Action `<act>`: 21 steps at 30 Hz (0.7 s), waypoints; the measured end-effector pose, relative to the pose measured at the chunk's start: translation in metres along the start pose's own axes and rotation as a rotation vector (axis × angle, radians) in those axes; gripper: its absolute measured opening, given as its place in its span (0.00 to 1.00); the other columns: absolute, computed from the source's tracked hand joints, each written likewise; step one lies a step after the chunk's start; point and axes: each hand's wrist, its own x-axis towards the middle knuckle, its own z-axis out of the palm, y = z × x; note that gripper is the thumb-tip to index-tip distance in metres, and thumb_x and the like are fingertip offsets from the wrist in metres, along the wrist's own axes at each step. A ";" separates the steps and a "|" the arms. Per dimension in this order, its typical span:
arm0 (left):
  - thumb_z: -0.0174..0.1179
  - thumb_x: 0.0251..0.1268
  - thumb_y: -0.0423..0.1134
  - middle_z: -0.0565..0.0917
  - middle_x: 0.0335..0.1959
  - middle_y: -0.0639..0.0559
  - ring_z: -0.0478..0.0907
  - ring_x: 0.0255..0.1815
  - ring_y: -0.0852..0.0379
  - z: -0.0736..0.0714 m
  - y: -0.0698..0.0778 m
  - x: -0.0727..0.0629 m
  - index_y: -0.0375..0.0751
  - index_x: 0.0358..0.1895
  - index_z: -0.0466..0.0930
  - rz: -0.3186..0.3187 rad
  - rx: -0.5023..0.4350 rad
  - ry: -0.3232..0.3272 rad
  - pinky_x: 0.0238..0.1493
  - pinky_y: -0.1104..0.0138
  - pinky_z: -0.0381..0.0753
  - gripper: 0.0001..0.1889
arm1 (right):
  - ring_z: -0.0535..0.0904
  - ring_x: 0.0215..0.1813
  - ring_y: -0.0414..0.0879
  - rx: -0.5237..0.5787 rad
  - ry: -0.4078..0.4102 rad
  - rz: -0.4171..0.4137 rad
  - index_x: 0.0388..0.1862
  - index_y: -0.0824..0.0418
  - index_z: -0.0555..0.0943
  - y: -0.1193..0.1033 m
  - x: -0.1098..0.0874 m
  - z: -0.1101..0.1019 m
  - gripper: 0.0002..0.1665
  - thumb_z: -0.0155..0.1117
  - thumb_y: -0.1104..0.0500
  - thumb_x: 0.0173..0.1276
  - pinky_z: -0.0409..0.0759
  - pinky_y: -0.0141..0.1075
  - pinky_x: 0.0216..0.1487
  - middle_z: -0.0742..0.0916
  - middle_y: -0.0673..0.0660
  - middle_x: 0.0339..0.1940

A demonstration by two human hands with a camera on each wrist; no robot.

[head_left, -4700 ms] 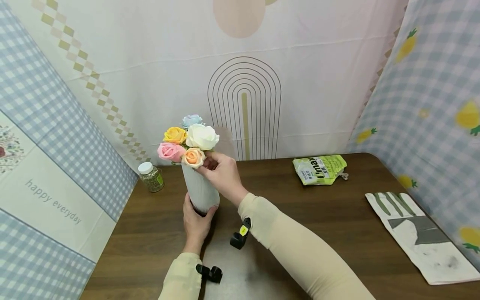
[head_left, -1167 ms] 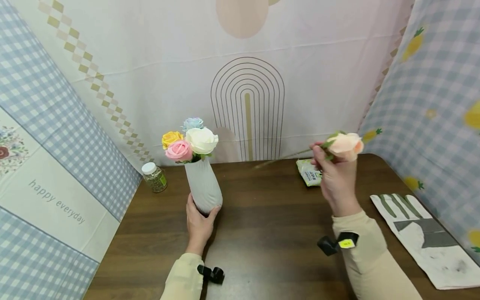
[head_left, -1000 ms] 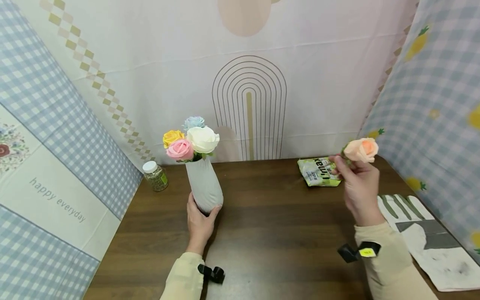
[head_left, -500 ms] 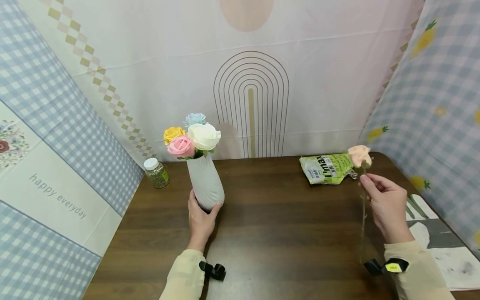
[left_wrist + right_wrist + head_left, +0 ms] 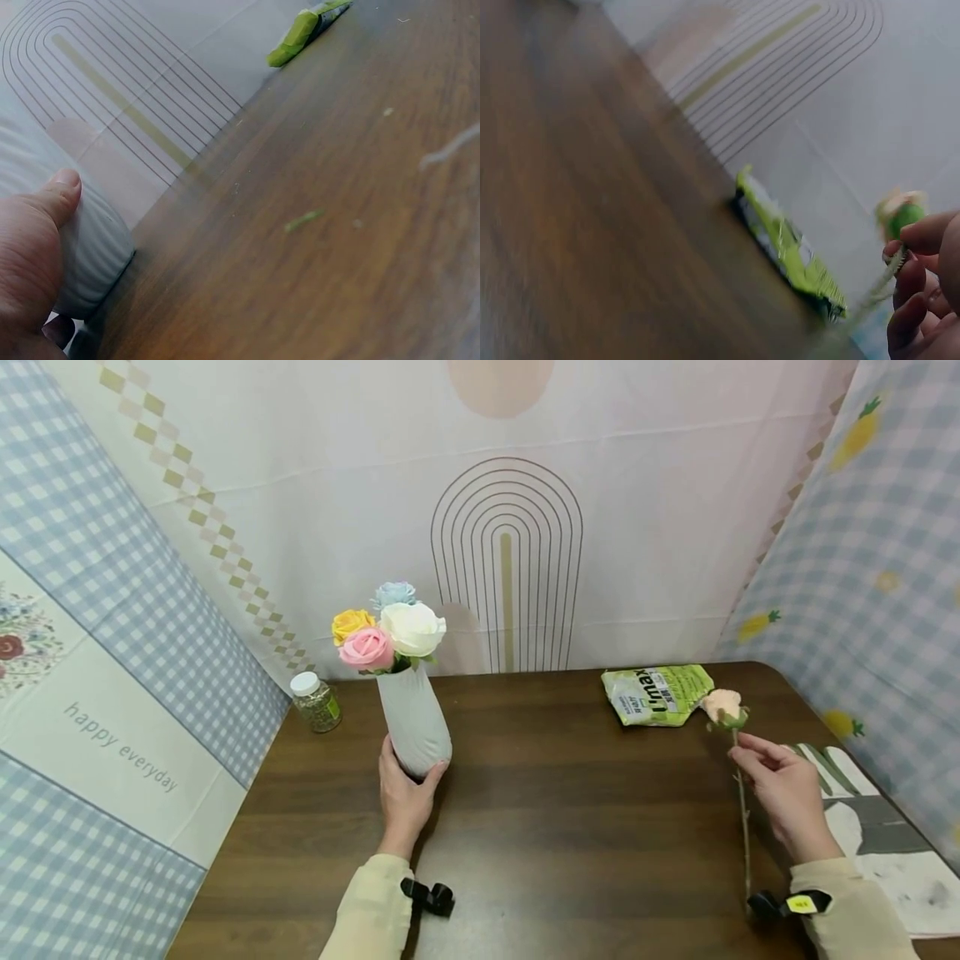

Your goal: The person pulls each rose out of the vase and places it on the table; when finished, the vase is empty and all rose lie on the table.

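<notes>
Holding a peach rose (image 5: 723,704) apart from the vase (image 5: 415,722)

The right grip (image 5: 786,793) pinches the stem (image 5: 744,814) near its upper end. Earlier, this rose was in the vase; now it is well to the right of the left grip (image 5: 405,797), which still holds the vase around its lower part. Four other flowers (image 5: 412,628) stand above this grip. A green bag (image 5: 660,695) lies on the tabletop (image 5: 555,827), beyond the right grip and to its left.

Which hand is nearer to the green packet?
Right. The right hand is in front and right of the green packet; the left hand, gripping the vase, is far left of it.
</notes>
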 end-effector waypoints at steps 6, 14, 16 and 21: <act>0.72 0.49 0.56 0.65 0.66 0.42 0.64 0.66 0.43 0.000 0.001 0.000 0.50 0.75 0.50 -0.005 0.001 -0.008 0.63 0.49 0.63 0.52 | 0.77 0.33 0.27 -0.264 0.010 -0.086 0.52 0.71 0.81 0.018 -0.001 -0.006 0.24 0.67 0.54 0.65 0.75 0.21 0.29 0.84 0.35 0.27; 0.71 0.50 0.57 0.63 0.68 0.43 0.62 0.68 0.43 -0.001 0.001 0.001 0.50 0.76 0.49 -0.008 0.000 -0.022 0.64 0.48 0.62 0.52 | 0.75 0.27 0.31 -0.491 -0.014 -0.122 0.43 0.63 0.87 0.035 -0.001 -0.003 0.20 0.68 0.47 0.64 0.72 0.29 0.24 0.87 0.46 0.26; 0.71 0.50 0.57 0.63 0.69 0.43 0.61 0.68 0.43 -0.001 0.001 0.001 0.50 0.76 0.49 -0.009 0.000 -0.024 0.64 0.49 0.62 0.52 | 0.75 0.27 0.30 -0.537 -0.025 -0.136 0.41 0.61 0.88 0.038 -0.001 -0.004 0.19 0.68 0.46 0.64 0.71 0.29 0.25 0.88 0.50 0.28; 0.72 0.50 0.56 0.62 0.69 0.43 0.61 0.69 0.43 -0.002 0.002 0.001 0.49 0.75 0.49 -0.006 -0.002 -0.024 0.65 0.50 0.61 0.52 | 0.73 0.28 0.27 -0.584 -0.051 -0.141 0.41 0.59 0.88 0.044 0.000 -0.007 0.20 0.66 0.44 0.64 0.70 0.30 0.26 0.89 0.56 0.31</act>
